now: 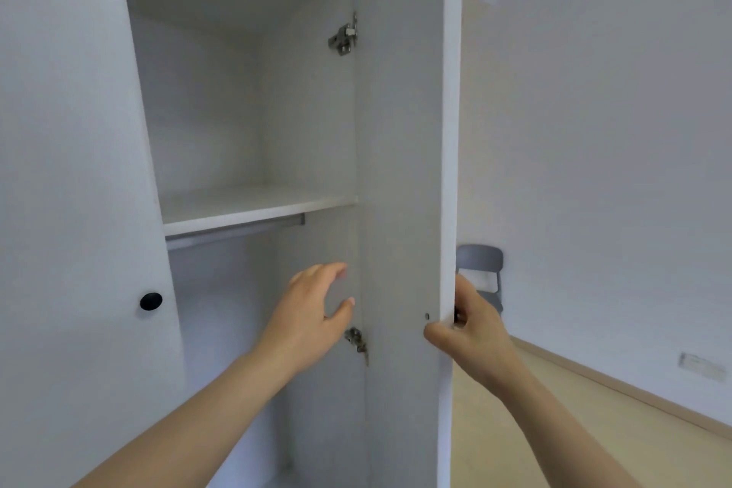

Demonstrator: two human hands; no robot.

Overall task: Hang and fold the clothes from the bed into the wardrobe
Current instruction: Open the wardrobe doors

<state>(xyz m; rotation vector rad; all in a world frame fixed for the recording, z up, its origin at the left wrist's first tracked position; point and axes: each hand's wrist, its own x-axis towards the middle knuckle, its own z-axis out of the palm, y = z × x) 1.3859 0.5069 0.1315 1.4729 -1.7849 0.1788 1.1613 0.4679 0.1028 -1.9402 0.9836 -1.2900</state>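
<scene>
I face a white wardrobe whose right door (pixel 404 154) stands swung open, edge toward me. My right hand (pixel 471 325) grips that door's outer edge at knob height, thumb on the inner face and fingers behind. My left hand (pixel 313 309) hovers inside the opening with loosely curved fingers, holding nothing, just left of the lower hinge (pixel 356 339). Inside I see a bare shelf (pixel 253 206) and a metal hanging rail (pixel 233 232) under it. No clothes or bed are in view.
The left wardrobe door (pixel 75 210) is closed, with a black round knob (pixel 151 301). An upper hinge (pixel 344 36) sits on the open door. A grey chair (pixel 481 269) stands behind the door by the white wall. Beige floor runs to the right.
</scene>
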